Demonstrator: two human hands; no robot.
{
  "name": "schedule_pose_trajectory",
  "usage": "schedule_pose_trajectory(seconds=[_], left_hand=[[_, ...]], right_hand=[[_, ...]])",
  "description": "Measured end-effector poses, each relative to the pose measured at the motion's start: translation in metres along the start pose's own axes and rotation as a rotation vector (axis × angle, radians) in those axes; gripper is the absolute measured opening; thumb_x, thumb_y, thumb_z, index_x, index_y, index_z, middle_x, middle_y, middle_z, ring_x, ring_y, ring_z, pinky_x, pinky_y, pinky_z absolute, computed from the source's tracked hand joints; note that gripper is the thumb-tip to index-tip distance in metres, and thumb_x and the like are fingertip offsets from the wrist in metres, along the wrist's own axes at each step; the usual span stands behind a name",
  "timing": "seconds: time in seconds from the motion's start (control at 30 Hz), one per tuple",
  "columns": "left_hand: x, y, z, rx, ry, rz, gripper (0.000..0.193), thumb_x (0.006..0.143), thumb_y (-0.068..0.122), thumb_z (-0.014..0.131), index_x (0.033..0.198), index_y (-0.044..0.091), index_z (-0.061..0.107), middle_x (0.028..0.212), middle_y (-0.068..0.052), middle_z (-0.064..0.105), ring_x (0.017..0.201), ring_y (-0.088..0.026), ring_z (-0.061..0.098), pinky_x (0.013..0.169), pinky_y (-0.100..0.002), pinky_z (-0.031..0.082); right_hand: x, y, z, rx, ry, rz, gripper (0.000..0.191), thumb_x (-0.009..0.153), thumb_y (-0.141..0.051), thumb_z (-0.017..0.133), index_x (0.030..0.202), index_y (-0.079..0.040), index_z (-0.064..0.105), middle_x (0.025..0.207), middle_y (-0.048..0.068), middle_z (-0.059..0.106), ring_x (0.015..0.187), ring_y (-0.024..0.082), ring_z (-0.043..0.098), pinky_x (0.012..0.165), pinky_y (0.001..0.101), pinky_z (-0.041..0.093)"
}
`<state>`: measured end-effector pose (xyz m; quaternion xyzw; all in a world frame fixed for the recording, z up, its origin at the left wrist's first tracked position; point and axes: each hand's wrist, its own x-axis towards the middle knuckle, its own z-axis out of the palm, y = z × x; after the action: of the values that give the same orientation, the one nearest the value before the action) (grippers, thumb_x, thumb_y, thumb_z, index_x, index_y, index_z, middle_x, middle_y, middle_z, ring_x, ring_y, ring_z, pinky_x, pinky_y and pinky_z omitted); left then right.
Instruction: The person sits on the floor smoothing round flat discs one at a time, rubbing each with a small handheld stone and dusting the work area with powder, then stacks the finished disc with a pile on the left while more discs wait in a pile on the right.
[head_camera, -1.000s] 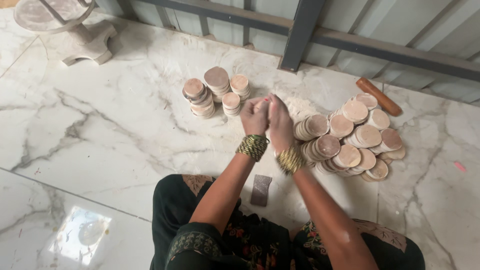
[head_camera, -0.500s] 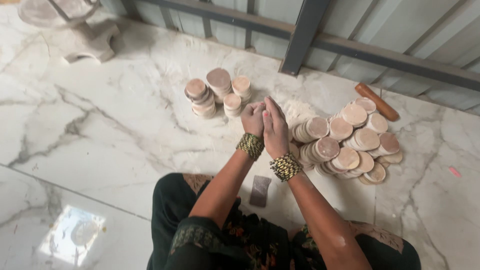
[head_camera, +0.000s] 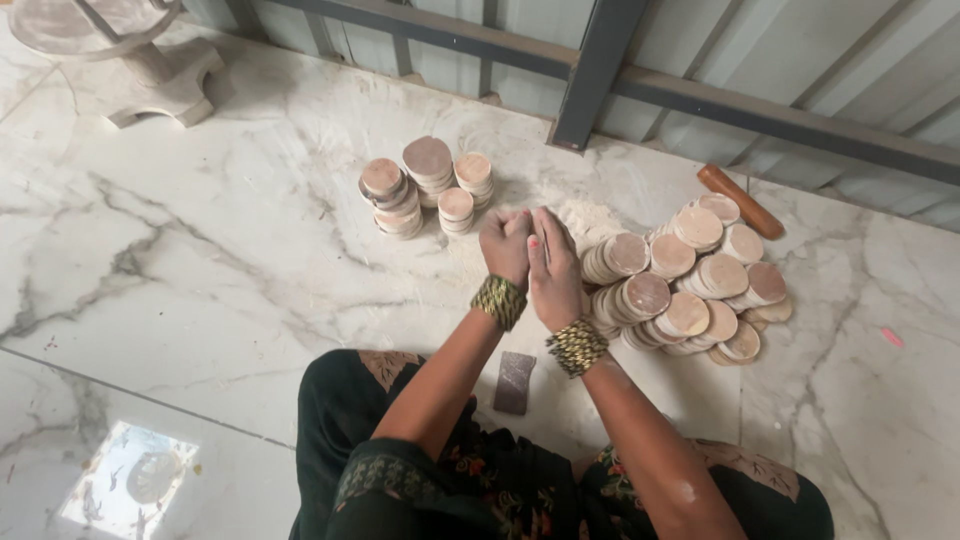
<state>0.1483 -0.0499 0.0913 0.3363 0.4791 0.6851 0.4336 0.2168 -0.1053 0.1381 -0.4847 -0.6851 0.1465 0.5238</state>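
Hands pressed together, left hand (head_camera: 505, 243) fisted against the flat right hand (head_camera: 553, 268), whatever they grip hidden, above pale dust on the marble floor (head_camera: 200, 260), between stacked wooden discs (head_camera: 425, 185) far-left and leaning rows (head_camera: 690, 285) right.

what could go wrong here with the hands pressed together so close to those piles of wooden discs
The leaning pile of wooden discs sits right beside the right hand; a bump of that wrist might make the discs slide flat. The small stacks near the left hand look uneven and could topple if nudged. Pale dust on the marble floor may spread onto the dark clothing.
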Motion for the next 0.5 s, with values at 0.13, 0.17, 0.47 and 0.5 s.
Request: schedule_pose_trajectory(seconds=[0.13, 0.17, 0.47, 0.5], left_hand=[[-0.014, 0.011, -0.006, 0.143, -0.253, 0.212, 0.01, 0.092, 0.009, 0.067, 0.091, 0.0, 0.063, 0.08, -0.006, 0.069, 0.074, -0.013, 0.061, 0.068, -0.03, 0.053], [-0.016, 0.013, -0.006, 0.109, -0.277, 0.224, 0.009, 0.094, 0.01, 0.066, 0.094, 0.001, 0.063, 0.083, -0.005, 0.07, 0.076, -0.012, 0.063, 0.071, -0.029, 0.053], [-0.015, 0.012, 0.002, -0.066, -0.032, -0.13, 0.016, 0.091, 0.008, 0.074, 0.092, -0.001, 0.061, 0.082, -0.006, 0.067, 0.07, -0.01, 0.061, 0.061, -0.025, 0.052], [-0.02, 0.01, 0.003, -0.024, -0.012, -0.15, 0.015, 0.093, 0.008, 0.073, 0.094, -0.003, 0.063, 0.084, -0.008, 0.068, 0.071, -0.011, 0.061, 0.063, -0.025, 0.052]], right_hand=[[0.04, 0.014, -0.022, 0.251, -0.273, 0.404, 0.059, 0.106, -0.046, 0.042, 0.132, 0.003, 0.063, 0.126, 0.018, 0.072, 0.115, 0.027, 0.068, 0.098, 0.0339, 0.052], [0.045, 0.016, -0.023, 0.301, -0.259, 0.462, 0.061, 0.106, -0.047, 0.042, 0.131, 0.004, 0.065, 0.125, 0.019, 0.072, 0.114, 0.026, 0.067, 0.099, 0.0334, 0.052], [-0.002, 0.025, 0.002, 0.421, 0.04, 0.299, 0.054, 0.111, -0.04, 0.042, 0.135, 0.006, 0.059, 0.131, 0.018, 0.066, 0.121, 0.023, 0.062, 0.105, 0.0335, 0.046], [-0.001, 0.03, 0.001, 0.476, 0.008, 0.346, 0.052, 0.111, -0.037, 0.042, 0.134, 0.005, 0.061, 0.129, 0.018, 0.067, 0.118, 0.023, 0.062, 0.104, 0.0336, 0.047]])
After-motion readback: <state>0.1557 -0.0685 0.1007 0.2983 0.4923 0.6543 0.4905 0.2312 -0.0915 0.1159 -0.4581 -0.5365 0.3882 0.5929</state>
